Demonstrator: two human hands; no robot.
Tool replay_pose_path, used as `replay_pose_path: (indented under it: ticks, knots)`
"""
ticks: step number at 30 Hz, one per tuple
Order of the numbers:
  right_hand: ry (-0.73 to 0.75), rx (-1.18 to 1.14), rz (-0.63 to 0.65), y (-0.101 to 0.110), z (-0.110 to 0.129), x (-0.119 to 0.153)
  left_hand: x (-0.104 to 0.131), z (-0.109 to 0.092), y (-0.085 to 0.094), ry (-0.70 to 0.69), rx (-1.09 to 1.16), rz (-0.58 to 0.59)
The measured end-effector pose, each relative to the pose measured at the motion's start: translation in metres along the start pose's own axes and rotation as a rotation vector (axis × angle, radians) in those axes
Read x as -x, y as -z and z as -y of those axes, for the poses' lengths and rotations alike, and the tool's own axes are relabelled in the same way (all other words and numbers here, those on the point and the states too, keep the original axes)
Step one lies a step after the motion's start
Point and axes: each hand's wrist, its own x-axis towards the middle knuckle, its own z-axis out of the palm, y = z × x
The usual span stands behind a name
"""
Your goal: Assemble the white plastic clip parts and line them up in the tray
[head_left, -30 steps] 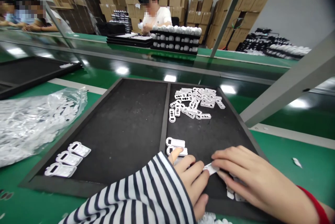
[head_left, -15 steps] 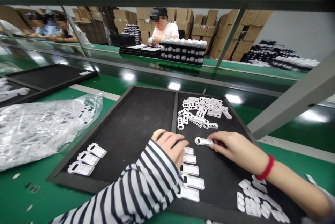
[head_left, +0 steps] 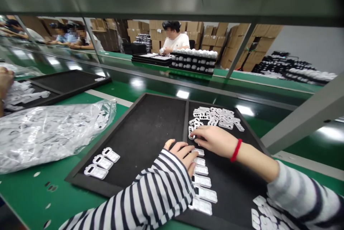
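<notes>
A black divided tray (head_left: 185, 122) lies before me. My left hand (head_left: 184, 153) rests over its divider, fingers apart and bent, at the top of a column of white plastic frames (head_left: 202, 181). Its fingertips touch the uppermost frame (head_left: 199, 152). My right hand (head_left: 212, 138), with a red band at the wrist, reaches to the near-left edge of a heap of white frames (head_left: 219, 115). Its thumb and fingers close around one frame (head_left: 191, 132) there. Three frames (head_left: 102, 165) lie in the tray's left compartment.
A clear bag of white parts (head_left: 51, 133) lies left of the tray. Small white pieces (head_left: 266, 212) sit at the tray's lower right. Another black tray (head_left: 70, 81) is at far left, near someone's hand (head_left: 5, 81). A slanted metal post (head_left: 303, 118) stands at right.
My right hand has moved left to the heap's edge. The frame it held is now at the top of the column, by my left hand. The view has shifted slightly.
</notes>
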Motion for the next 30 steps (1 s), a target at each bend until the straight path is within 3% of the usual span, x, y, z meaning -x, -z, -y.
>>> replay_pose_path:
  ticks: [3,6,9,11,14,16,19,22,26,30]
  knots:
    - [0.031,0.051,-0.008,-0.005,0.001,-0.016,0.002,0.004,-0.004,-0.037,-0.019,0.003]
    - [0.029,0.074,-0.060,0.002,0.004,-0.007,0.003,0.006,-0.007,-0.030,-0.046,0.005]
    - [-0.012,0.029,-0.084,0.020,0.009,0.029,0.003,0.006,-0.008,-0.025,-0.048,-0.022]
    - [-0.113,-0.035,-0.015,0.027,0.016,0.058,0.002,0.005,-0.007,-0.041,-0.043,-0.057]
    - [-0.272,-0.068,0.132,0.022,0.028,0.093,0.000,-0.003,-0.004,-0.094,-0.008,-0.087]
    - [-0.301,-0.113,0.190,0.014,0.034,0.107,0.000,-0.012,0.000,-0.131,0.037,-0.097]
    - [-0.306,-0.261,0.140,0.011,0.030,0.121,0.001,-0.026,0.008,-0.160,0.091,-0.110]
    - [-0.370,-0.286,0.062,0.021,0.011,0.138,-0.003,-0.038,0.013,-0.211,0.099,-0.064]
    - [-0.396,-0.232,0.210,0.029,-0.009,0.157,-0.018,-0.053,0.008,-0.281,0.045,0.062]
    - [-0.314,-0.231,0.291,0.024,-0.008,0.161,-0.033,-0.065,-0.010,-0.280,-0.013,0.157]
